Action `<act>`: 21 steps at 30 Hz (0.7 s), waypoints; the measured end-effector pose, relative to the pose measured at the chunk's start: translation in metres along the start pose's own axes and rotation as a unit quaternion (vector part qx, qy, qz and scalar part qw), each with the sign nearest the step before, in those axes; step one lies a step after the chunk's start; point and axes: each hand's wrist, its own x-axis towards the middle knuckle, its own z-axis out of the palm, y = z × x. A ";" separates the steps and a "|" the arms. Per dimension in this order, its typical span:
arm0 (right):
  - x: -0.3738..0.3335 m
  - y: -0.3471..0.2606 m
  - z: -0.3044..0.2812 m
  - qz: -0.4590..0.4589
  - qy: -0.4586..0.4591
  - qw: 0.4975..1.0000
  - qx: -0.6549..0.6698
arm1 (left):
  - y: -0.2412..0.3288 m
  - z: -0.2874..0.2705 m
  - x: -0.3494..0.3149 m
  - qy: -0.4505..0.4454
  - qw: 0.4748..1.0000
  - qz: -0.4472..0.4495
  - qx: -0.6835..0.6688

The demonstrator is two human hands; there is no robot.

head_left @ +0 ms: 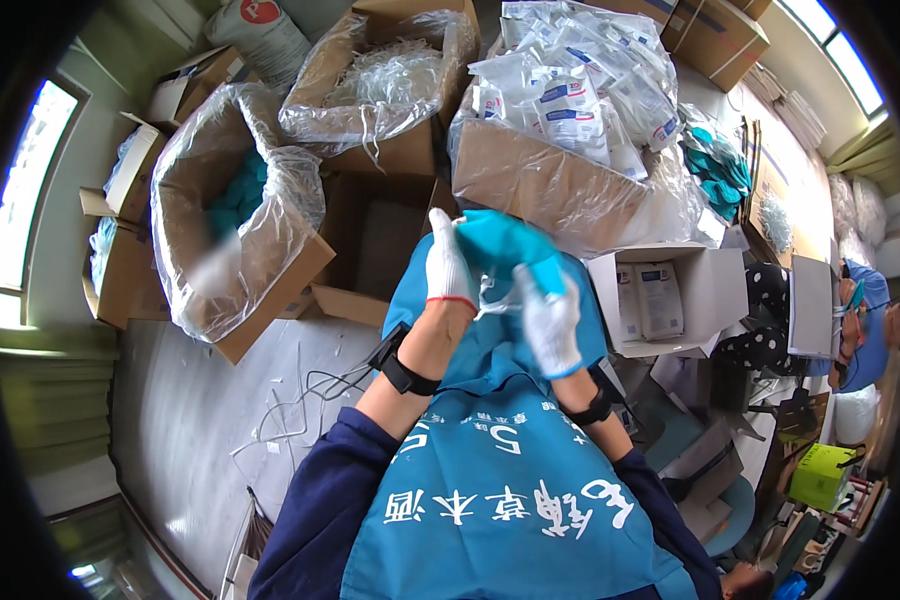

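In front of my apron, both hands wear white knitted gloves and work on a piece of teal cloth (505, 240). My left hand (446, 262) is closed on the cloth's left end. At its right end, the cloth runs into the grip of my right hand (554, 325), which is blurred by motion. A white strip or tie (495, 303) hangs under the cloth; what it is exactly I cannot make out.
A plastic-lined carton (280, 270) at the left holds teal cloth pieces. An open carton (375, 215) stands ahead. Behind are a carton of clear strips (380, 125) and one heaped with white packets (550, 180). A white box (705, 290) at right holds packets.
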 end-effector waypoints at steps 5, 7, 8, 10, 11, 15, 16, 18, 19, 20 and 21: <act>0.022 -0.023 -0.005 0.071 0.009 0.997 -0.016 | 0.001 -0.007 -0.013 -0.128 0.913 0.153 0.355; 0.017 -0.035 0.004 0.097 -0.042 0.994 -0.029 | -0.005 -0.004 -0.016 -0.143 0.938 0.155 0.276; 0.017 -0.031 -0.010 0.166 -0.120 0.978 -0.047 | -0.009 -0.007 -0.008 -0.123 0.939 0.189 0.260; 0.016 -0.030 -0.024 0.261 -0.153 0.950 -0.079 | -0.013 -0.005 0.003 -0.082 0.939 0.256 0.213; 0.015 -0.030 -0.026 0.307 -0.168 0.932 -0.094 | -0.014 -0.006 0.003 -0.075 0.954 0.219 0.191; 0.007 -0.022 -0.018 0.261 -0.092 0.954 0.115 | -0.026 -0.002 -0.001 -0.032 0.990 0.093 0.099; 0.011 -0.024 -0.024 0.291 -0.105 0.934 0.180 | -0.028 0.002 -0.002 -0.019 0.994 0.066 0.086; 0.018 -0.022 -0.027 0.355 -0.142 0.819 0.427 | -0.028 0.004 -0.008 0.000 0.993 -0.017 0.118; 0.021 -0.021 -0.027 0.378 -0.158 0.736 0.539 | -0.032 0.004 -0.009 -0.006 0.992 0.013 0.125; 0.023 -0.029 -0.020 0.372 -0.094 0.751 0.538 | -0.040 0.004 -0.009 -0.012 0.990 0.043 0.131; 0.033 -0.023 -0.021 0.361 -0.095 0.739 0.560 | -0.049 0.004 -0.007 -0.017 0.988 0.073 0.137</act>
